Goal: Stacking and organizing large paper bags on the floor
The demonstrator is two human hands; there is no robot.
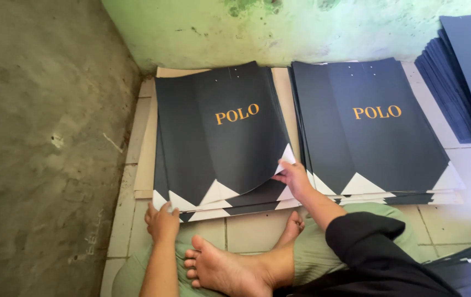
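Bare feet (230, 269) crossed; right hand (293, 179) lifts one smooth black sheet (224, 132), left hand (162, 221) rests loosely curled beside two stacks (378, 126).

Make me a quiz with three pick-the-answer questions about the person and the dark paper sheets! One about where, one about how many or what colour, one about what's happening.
1. Where is the right hand?
A. on the green wall
B. at the lower right corner of the left stack
C. on the foot

2. How many stacks with gold lettering lie side by side near the wall?
A. two
B. five
C. none

3. How is the top sheet of the left stack?
A. rolled into a tube
B. torn in half
C. lifted and curved at its lower right corner

Answers: 1 B, the fingers pinch that corner. 2 A, the left stack and the right stack are the only ones lettered. 3 C, the sheet bows up where the right hand holds it, while the left hand rests at the stack's lower left edge.
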